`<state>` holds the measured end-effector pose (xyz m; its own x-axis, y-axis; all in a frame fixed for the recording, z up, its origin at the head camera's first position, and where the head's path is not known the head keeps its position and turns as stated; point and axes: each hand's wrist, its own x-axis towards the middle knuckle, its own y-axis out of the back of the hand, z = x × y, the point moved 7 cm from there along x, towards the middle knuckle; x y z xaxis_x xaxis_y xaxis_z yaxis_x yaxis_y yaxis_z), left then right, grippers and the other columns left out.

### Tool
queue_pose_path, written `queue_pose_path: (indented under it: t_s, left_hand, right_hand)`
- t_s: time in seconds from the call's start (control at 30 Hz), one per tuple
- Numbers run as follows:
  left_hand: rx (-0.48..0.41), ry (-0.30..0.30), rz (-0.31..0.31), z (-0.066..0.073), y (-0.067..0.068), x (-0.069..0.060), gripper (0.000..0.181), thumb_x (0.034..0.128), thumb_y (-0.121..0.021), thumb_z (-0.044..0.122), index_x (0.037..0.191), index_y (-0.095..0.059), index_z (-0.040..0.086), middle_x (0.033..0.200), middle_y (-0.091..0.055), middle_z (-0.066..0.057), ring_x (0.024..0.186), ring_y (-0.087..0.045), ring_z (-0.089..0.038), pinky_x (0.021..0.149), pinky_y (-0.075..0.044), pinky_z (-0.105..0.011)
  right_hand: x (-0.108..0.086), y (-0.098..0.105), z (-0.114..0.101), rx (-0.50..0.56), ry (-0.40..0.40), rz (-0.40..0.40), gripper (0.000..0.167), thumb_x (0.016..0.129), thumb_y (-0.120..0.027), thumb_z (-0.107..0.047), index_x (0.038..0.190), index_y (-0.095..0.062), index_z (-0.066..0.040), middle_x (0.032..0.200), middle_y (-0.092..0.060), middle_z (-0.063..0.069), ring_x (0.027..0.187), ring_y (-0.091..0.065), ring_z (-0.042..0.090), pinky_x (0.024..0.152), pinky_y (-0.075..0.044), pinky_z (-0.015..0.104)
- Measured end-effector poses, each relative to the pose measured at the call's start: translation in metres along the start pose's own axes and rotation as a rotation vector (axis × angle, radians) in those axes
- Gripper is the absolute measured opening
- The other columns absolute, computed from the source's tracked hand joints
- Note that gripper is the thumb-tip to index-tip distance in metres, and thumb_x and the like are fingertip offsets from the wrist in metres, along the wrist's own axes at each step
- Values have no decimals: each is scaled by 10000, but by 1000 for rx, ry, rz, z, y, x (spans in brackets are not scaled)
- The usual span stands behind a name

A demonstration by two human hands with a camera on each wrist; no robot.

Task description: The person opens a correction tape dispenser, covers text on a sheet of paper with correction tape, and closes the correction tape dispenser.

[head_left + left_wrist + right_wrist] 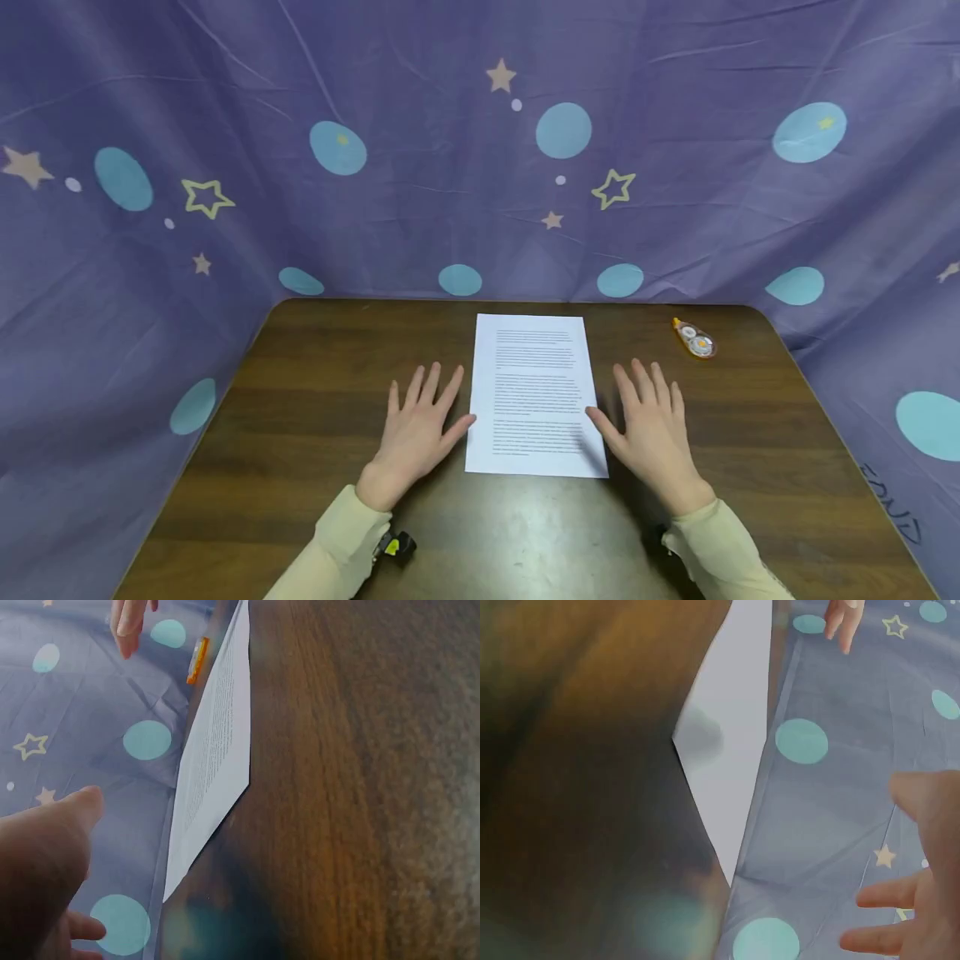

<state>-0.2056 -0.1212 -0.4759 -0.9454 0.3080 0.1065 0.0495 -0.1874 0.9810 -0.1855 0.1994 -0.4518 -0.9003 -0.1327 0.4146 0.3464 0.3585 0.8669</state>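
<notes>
A white sheet of printed paper point(536, 396) lies flat on the brown wooden table, its text facing up. To its left my left hand point(416, 433) hovers with spread, straight fingers and holds nothing. My right hand point(652, 433) is on the sheet's other side, likewise spread and holding nothing, its thumb over the paper's right edge in the head view. Both wrist views show the hands raised above the table, apart from the sheet point(217, 750). A correction tape dispenser point(696, 339) with an orange tip lies beyond my right hand, untouched.
The wooden table point(300, 433) has rounded far corners. A purple curtain point(450, 225) with stars and blue dots hangs behind it and along both sides. A dark strap device with a yellow mark point(392, 547) sits at my left wrist.
</notes>
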Motion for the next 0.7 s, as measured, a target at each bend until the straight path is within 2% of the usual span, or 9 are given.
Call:
queue_pose_path:
  t_s: [0.07,0.17,0.2,0.27,0.33,0.4,0.57,0.7]
  left_hand:
    - [-4,-15,53,1,4,1,674,1051,-513,576,1590,-458,175,1556,-497,-202,1466,-414,-411,1137,-295,-707]
    - [-3,-44,155,3,13,3,450,1052,-598,443,1343,-678,109,1252,-696,-146,1197,-624,-350,1021,-448,-609]
    - [-1,-55,185,3,15,3,366,1046,-623,396,1243,-718,103,1143,-721,-118,1089,-655,-326,955,-485,-567]
    - [5,-68,220,5,19,3,261,1034,-651,342,1097,-741,105,991,-725,-77,925,-664,-291,823,-510,-496]
    - [14,-81,232,6,20,3,216,1027,-661,318,1023,-735,115,902,-709,-48,821,-646,-263,720,-494,-442]
    - [19,-89,228,8,20,2,211,1023,-665,317,1000,-732,118,869,-701,-36,785,-635,-251,669,-468,-412]
    - [25,-94,216,10,20,1,228,1019,-669,332,1023,-744,117,901,-727,-41,804,-651,-252,676,-474,-413]
    - [19,-101,214,10,20,0,227,1020,-667,327,1026,-744,114,907,-731,-47,808,-654,-258,687,-489,-431]
  right_hand:
    - [6,4,2,20,9,22,602,940,-730,-395,1351,-621,32,1333,-621,292,1280,-528,523,1011,-404,701]
    - [21,8,17,72,-14,26,327,958,-701,-243,1133,-698,33,1024,-714,209,960,-664,417,789,-523,595]
    - [27,9,25,86,-27,22,254,962,-683,-207,1067,-706,22,939,-711,172,859,-668,373,719,-528,566]
    - [38,9,45,110,-72,5,160,965,-653,-160,987,-701,-9,846,-693,122,754,-654,316,641,-516,537]
    - [48,10,69,115,-117,-12,140,971,-632,-152,964,-685,-24,828,-689,119,723,-658,313,620,-509,548]
    - [57,10,94,95,-149,-30,154,980,-620,-163,969,-670,-18,850,-688,149,733,-665,359,624,-502,578]
    - [79,9,147,3,-232,-123,258,986,-593,-216,1055,-625,30,974,-637,273,863,-644,537,665,-486,671]
    - [90,5,177,-58,-275,-206,383,1003,-579,-270,1144,-579,87,1067,-559,356,983,-570,613,724,-467,714]
